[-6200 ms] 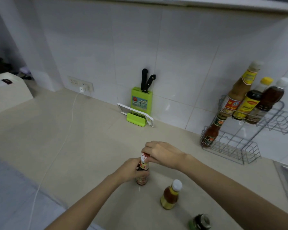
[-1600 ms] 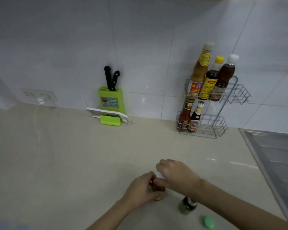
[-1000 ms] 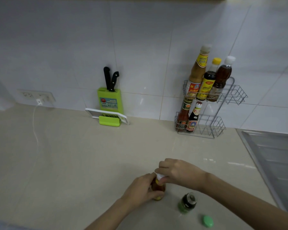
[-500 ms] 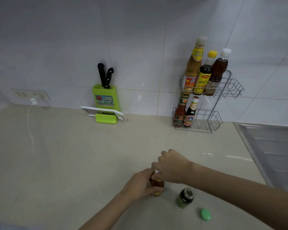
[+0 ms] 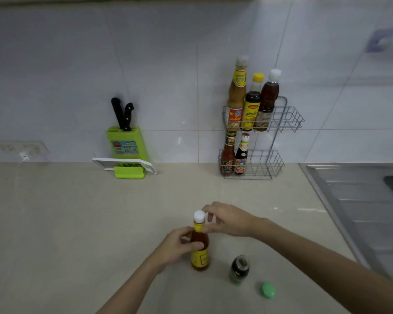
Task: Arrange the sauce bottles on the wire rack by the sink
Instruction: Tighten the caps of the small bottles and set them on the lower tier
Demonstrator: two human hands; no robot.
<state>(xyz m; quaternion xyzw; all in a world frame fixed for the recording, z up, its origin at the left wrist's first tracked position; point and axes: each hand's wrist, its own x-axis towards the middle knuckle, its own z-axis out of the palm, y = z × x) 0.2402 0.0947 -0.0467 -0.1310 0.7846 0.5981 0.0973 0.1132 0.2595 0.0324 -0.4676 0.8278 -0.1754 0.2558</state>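
Note:
A small amber sauce bottle with a yellow label and white cap stands upright on the counter. My left hand grips its body. My right hand hovers beside the cap, fingers apart, fingertips just off the neck. To the right stands a dark bottle with no cap, and its green cap lies next to it. The two-tier wire rack stands against the wall; three tall bottles fill the upper tier's left side and two small bottles stand on the lower tier.
A green knife block with black-handled knives and a white board stands at the wall left of the rack. The steel sink lies to the right. A wall socket is at far left. Beige counter spreads around.
My right hand has come off the white cap, which now shows on the bottle. The left hand still holds the bottle. Since the oldest frame a small bottle has joined the rack's lower tier.

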